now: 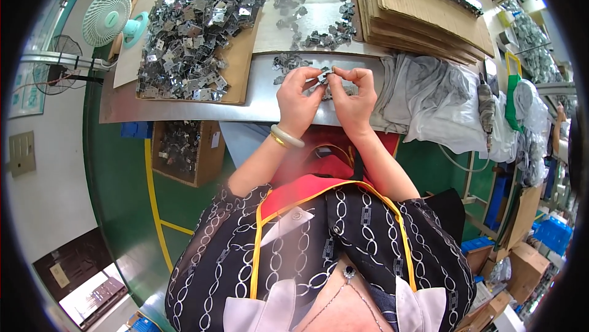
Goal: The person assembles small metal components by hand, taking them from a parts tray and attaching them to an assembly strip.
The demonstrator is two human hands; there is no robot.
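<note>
My left hand (pixel 299 100) and my right hand (pixel 354 99) meet above the near edge of the metal worktable (pixel 184 108). Their fingertips pinch one small grey metal part (pixel 324 76) between them. The left wrist wears a pale bangle (pixel 286 137). A few loose metal parts (pixel 288 62) lie just beyond the fingers. A large heap of shiny metal parts (pixel 196 25) covers a cardboard sheet to the left, and a smaller dark pile (pixel 325 34) lies straight ahead.
A stack of cardboard sheets (pixel 423 19) sits at the right rear. Grey and white cloth (pixel 435 102) drapes over the table's right end. A small fan (pixel 109 18) stands at the left. A cardboard box of parts (pixel 184 151) rests on the green floor below the table.
</note>
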